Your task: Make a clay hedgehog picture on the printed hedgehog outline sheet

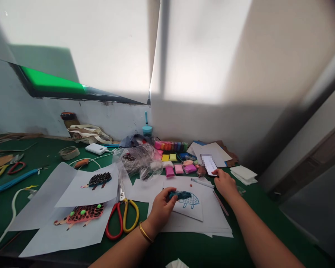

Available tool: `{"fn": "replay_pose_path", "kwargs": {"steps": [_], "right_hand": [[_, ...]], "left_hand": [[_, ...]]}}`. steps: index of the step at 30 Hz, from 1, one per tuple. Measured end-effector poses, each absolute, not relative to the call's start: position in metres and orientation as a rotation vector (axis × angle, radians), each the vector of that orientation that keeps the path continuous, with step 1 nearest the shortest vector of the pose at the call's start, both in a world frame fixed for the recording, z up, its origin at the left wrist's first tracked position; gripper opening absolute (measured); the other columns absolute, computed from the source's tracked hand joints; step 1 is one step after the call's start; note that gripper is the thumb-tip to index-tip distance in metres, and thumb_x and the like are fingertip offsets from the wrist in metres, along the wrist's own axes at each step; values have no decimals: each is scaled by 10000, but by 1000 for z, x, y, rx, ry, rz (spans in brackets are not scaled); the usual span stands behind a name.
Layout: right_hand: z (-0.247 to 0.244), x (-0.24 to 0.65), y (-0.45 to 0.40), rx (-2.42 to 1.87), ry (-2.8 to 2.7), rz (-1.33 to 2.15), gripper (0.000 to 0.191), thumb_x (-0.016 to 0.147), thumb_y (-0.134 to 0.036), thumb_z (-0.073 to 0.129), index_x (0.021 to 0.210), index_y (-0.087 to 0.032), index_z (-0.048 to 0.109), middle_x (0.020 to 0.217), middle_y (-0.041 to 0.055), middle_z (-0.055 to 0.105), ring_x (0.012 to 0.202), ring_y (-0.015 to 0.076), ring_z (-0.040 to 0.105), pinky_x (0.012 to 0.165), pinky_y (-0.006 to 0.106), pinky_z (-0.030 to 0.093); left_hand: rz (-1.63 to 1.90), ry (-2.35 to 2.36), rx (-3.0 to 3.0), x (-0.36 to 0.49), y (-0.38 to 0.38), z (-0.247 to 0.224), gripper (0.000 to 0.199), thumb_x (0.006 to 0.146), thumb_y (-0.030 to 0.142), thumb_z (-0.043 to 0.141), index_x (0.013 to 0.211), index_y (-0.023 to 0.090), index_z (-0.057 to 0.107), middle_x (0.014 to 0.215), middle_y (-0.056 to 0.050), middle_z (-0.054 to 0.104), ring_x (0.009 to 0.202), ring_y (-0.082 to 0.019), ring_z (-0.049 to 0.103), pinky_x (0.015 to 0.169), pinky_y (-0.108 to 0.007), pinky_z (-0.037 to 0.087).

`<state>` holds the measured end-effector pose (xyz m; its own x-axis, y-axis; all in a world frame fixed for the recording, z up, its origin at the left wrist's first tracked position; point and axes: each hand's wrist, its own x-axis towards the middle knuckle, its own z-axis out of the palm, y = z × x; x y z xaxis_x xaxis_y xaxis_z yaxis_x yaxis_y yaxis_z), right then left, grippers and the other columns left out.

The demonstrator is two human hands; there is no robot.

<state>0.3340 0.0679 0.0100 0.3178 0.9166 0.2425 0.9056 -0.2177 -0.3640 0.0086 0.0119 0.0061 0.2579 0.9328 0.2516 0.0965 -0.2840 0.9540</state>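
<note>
My left hand [164, 207], with a gold bangle at the wrist, pinches a dark blue-green lump [181, 195] that looks like modelling clay. The lump hovers over a white sheet [190, 215] bearing a blue line drawing [193, 201] of a scaly animal, and covers part of it. Farther right, the fingertips of my right hand [222, 182] are at the lower edge of a phone [209, 165] with a lit screen. A pen [202, 183] and a small reddish-brown bit [191, 185] lie on the paper between my hands.
Red-and-yellow-handled scissors [122, 219] lie left of my left hand. Beyond are two papers with a black-scaled animal [99, 179] and a pink one [82, 215]. Coloured clay packs [169, 171] and a crumpled clear bag [139, 160] sit behind the drawing; white tissues [243, 174] are at right.
</note>
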Motion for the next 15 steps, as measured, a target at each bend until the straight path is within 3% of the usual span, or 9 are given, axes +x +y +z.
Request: {"fn": "replay_pose_path", "kwargs": {"steps": [15], "right_hand": [[2,335,70,-2059,-1575,-39,394,794,-120,415,1145,-212,571,1206,91,648,1134,259,565,907,376,407]], "left_hand": [[1150,965,1598,7,11,7,307,897,407,614,1136,216,633,1028,-59,672,893,-215,651,822,-348,536]]}}
